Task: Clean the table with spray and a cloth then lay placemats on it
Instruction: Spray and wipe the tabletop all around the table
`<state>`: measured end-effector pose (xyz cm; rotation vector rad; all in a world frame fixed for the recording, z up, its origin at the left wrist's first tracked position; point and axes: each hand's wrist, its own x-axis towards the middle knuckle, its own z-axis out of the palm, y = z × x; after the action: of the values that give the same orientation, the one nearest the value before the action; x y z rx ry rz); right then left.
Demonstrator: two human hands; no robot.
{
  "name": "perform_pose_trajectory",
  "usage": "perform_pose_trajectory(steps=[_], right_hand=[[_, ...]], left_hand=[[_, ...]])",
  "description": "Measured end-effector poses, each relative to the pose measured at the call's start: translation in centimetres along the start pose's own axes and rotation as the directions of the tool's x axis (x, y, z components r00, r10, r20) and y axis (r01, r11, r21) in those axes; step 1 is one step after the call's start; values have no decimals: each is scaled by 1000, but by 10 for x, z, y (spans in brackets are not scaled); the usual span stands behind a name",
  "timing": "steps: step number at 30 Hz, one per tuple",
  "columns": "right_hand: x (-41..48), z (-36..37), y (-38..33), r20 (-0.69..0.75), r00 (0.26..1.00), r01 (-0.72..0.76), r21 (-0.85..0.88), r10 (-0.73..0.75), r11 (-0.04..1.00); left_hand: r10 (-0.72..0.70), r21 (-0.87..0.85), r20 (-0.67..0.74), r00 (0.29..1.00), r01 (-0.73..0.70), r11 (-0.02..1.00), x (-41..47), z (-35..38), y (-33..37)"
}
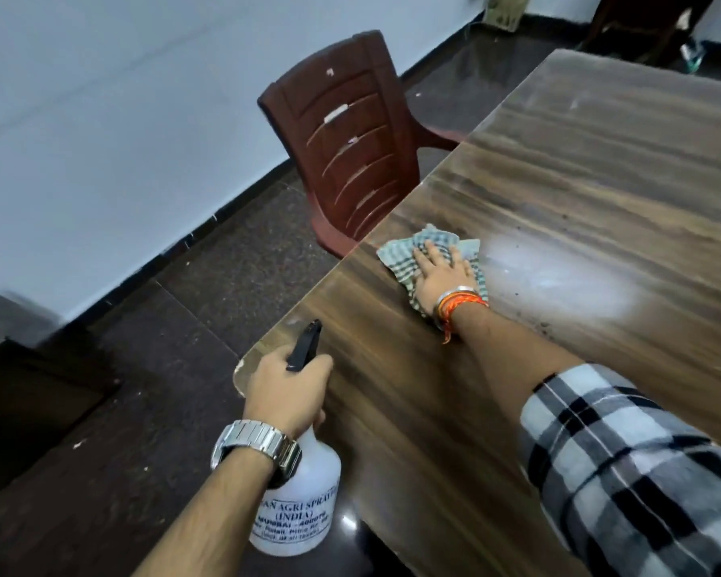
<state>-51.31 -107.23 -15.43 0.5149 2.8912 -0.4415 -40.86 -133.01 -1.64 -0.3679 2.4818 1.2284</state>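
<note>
The dark wood-grain table (579,193) fills the right half of the view. My right hand (442,276) lies flat, fingers spread, on a green-and-white checked cloth (400,254) pressed to the tabletop near its left edge. My left hand (288,387) grips the neck of a white spray bottle (298,505) with a black nozzle (304,345), held at the table's near left corner with the nozzle pointing over the tabletop. A pale glare patch (558,281) shows on the wood just right of the cloth. No placemats are in view.
A maroon plastic chair (350,147) stands tucked against the table's left edge, beyond the cloth. Dark speckled floor tiles (175,326) run left to a white wall (101,118). A dark piece of furniture (26,406) sits low at the left.
</note>
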Motion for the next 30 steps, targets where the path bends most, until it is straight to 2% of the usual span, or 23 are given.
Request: perform_pose_trajectory(steps=[3,6,11,14,18,22,27,30], right_hand=[[-51,-6,37,-26,1000,12,-26,-13,1000],[-117,6,54,-15,992,122,-27,-122,992],[-253,24,93,80,956,287,-45,-283,957],[-336,31,126,100,947,311,-34,-306,950],[-406,42,164,113,943,325,-126,-311,937],[-431,29,187,179,961,236,-130,-211,963],[-417,23,204,216,958,216,-118,-187,969],[-390,13,238,156,975,169,-67,-157,983]], left_hand=[[-19,-7,23,1000,19,1000,-19,25,9],[-18,-10,36,999,18,1000,-40,45,19],[48,25,99,994,-51,998,-94,76,22],[71,26,164,984,-76,997,-131,101,15],[63,0,248,967,-65,998,-173,141,9],[59,-12,302,951,-58,998,-211,169,16],[108,-6,272,956,-111,994,-229,206,42],[111,-4,246,963,-113,994,-227,238,68]])
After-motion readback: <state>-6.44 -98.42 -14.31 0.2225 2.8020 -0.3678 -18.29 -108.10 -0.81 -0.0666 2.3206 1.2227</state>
